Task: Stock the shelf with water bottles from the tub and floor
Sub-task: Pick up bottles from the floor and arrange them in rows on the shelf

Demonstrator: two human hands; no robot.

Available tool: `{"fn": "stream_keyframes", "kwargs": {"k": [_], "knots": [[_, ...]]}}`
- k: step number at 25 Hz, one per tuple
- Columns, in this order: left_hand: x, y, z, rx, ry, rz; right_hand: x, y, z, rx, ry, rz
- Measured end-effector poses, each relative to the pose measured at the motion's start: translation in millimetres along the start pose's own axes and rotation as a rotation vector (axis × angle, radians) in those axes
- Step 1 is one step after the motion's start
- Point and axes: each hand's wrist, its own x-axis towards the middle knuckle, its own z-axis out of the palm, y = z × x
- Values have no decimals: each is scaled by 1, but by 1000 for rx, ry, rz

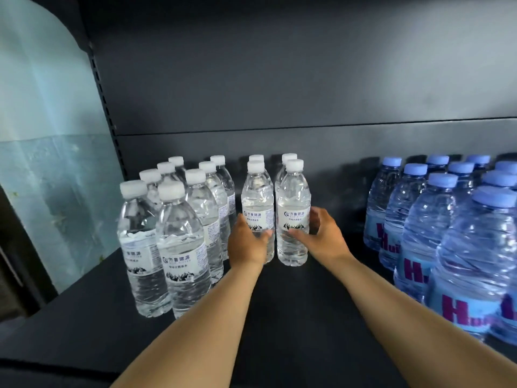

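Observation:
Two clear water bottles with white caps stand upright side by side on the dark shelf. My left hand grips the left bottle low on its body. My right hand grips the right bottle near its label. Each has one more white-capped bottle right behind it. To the left stand two rows of several like bottles. The tub and the floor are out of view.
Several larger blue-capped bottles with purple lettering fill the shelf's right side. The shelf's dark back panel rises behind. A slotted upright and a pale blue wall are at the left. Bare shelf lies between the bottle groups.

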Motion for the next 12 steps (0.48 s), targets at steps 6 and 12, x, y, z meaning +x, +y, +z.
{"fn": "stream_keyframes", "kwargs": {"k": [6,12], "knots": [[-37,81,-75,603,-232,240,-36,-80,-72,-510,-134,-75],[-130,159,-172,977,-250,464,-128,-179,-147,-863,-169,-134]]}}
